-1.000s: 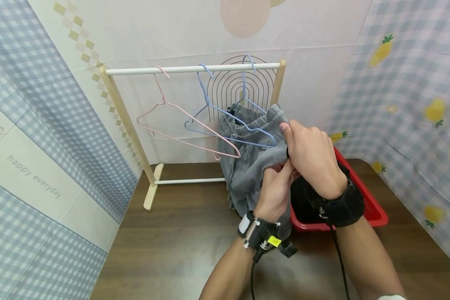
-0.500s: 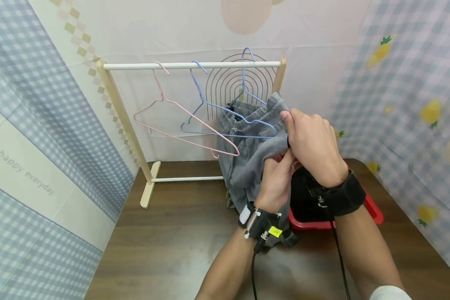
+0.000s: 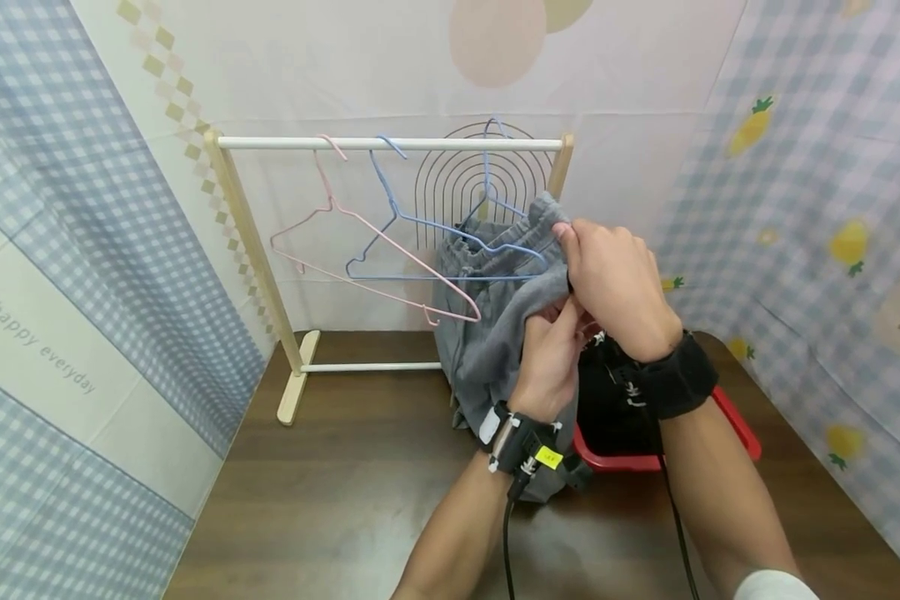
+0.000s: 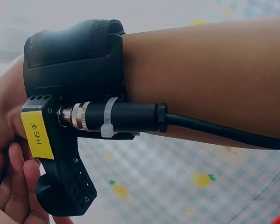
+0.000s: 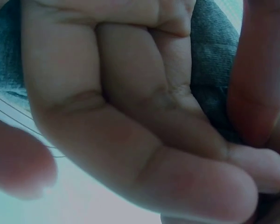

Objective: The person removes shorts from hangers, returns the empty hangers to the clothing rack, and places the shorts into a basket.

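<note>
Grey trousers (image 3: 487,337) with a gathered waistband hang below the right-hand blue hanger (image 3: 486,171). My right hand (image 3: 618,279) grips the top edge of the waistband, its thumb on the near side. Lower down, my left hand (image 3: 549,358) pinches the cloth, its fingertips partly hidden behind the right hand and fabric. In the right wrist view, curled fingers (image 5: 130,126) lie in front of the grey cloth (image 5: 212,60). The left wrist view shows mostly the right wrist strap (image 4: 74,60) and some fingers (image 4: 21,182). Whether the hanger's end touches either hand is hidden.
A second blue hanger (image 3: 393,208) and a pink hanger (image 3: 330,202) hang from the rack's white bar (image 3: 285,143), overlapping the trousers in view. At right, a red basket (image 3: 615,461) holds black cloth (image 3: 607,417). A wire arch stand (image 3: 431,187) stands behind.
The middle blue hanger has shifted left along the bar. Both hands keep their hold on the trousers and have moved slightly left. The head view has shifted a little.
</note>
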Available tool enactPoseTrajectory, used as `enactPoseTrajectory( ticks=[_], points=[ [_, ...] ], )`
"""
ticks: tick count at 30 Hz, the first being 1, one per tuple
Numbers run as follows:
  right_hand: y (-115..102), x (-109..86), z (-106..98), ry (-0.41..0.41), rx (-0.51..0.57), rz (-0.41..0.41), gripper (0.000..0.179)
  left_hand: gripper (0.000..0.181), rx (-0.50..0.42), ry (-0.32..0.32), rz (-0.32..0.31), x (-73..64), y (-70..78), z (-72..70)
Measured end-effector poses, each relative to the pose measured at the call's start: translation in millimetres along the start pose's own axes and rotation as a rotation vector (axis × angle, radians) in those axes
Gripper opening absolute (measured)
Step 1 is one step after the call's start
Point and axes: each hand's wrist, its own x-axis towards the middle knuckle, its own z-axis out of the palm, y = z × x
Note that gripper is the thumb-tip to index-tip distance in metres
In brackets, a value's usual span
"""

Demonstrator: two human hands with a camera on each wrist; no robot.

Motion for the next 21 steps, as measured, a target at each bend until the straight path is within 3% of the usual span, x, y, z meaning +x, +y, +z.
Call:
enactPoseTrajectory(
  ticks=[21],
  points=[
    [10.7,-12.0,15.4,-0.04,-0.005,-0.004,0.045,0.02,0.057,0.056,-0.038,-9.0,-11.4,-12.7]
  ],
)
